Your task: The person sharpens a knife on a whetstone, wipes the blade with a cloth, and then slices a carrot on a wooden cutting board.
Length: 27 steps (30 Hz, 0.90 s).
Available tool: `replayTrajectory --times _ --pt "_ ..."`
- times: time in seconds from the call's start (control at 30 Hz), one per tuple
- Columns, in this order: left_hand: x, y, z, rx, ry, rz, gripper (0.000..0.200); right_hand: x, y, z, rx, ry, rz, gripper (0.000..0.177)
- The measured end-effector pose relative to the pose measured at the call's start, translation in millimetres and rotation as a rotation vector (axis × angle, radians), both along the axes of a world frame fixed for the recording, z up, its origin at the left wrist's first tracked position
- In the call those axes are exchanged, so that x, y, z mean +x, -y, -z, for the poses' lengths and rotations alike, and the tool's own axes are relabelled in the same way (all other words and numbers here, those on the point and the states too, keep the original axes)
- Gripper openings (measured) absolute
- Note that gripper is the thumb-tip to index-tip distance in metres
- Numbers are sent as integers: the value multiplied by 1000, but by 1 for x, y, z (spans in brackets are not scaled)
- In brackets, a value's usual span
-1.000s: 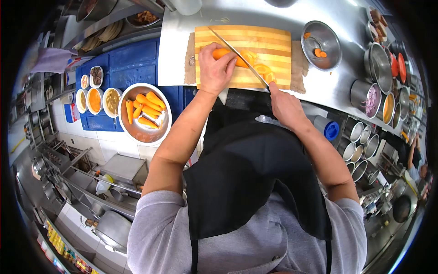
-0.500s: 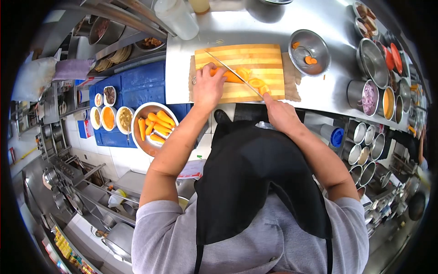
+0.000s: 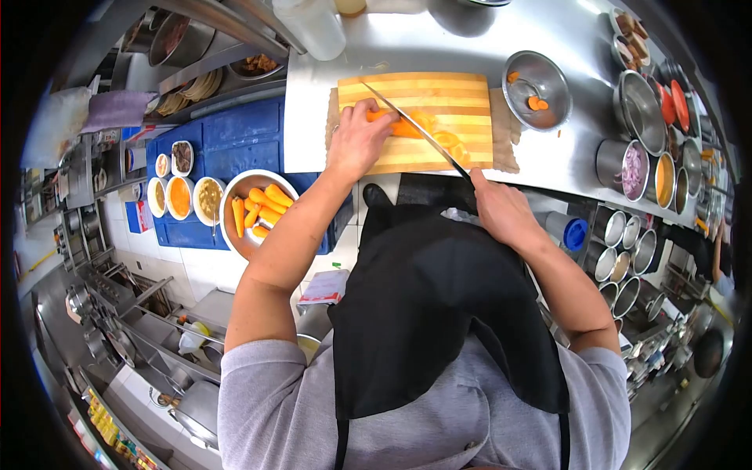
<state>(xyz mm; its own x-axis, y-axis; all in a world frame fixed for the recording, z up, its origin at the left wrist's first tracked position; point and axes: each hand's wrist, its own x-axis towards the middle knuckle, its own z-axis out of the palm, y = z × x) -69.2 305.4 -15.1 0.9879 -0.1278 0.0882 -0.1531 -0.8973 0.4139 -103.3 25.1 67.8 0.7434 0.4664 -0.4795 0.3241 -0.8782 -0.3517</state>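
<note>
My left hand [image 3: 360, 139] is closed over a peeled carrot [image 3: 403, 128], pressing it down on a striped wooden cutting board [image 3: 462, 90]. In my right hand [image 3: 501, 205] is the handle of a long kitchen knife [image 3: 427, 135]. Its blade slants up and left across the board, over the cut end of the carrot and close to my left fingers. Several thin carrot slices [image 3: 452, 147] lie on the board beside the blade, on its right. A brown cloth [image 3: 505, 129] shows from under the board.
A steel bowl [image 3: 537, 90] with a few carrot pieces stands right of the board. Left, on a blue surface [image 3: 235, 141], are a bowl of whole peeled carrots [image 3: 270, 205] and several small food containers [image 3: 180, 197]. A pot of chopped purple onion [image 3: 633, 168] stands far right.
The knife handle has moved toward me and slightly right, so the blade lies at a steeper slant. My left hand still holds the carrot. The whole view has shifted slightly.
</note>
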Motion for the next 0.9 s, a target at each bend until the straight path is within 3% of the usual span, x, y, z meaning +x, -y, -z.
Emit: replayTrajectory --times 0.2,0.57,0.9 --pt "1 -1 5 -8 -27 1 28 -1 -1 -9 -77 -84 19 25" --pt "-1 -2 5 0 -41 -1 29 7 -17 50 -6 17 -4 23" --pt "-2 -1 11 -44 61 -17 27 -2 0 1 -8 -83 34 18"
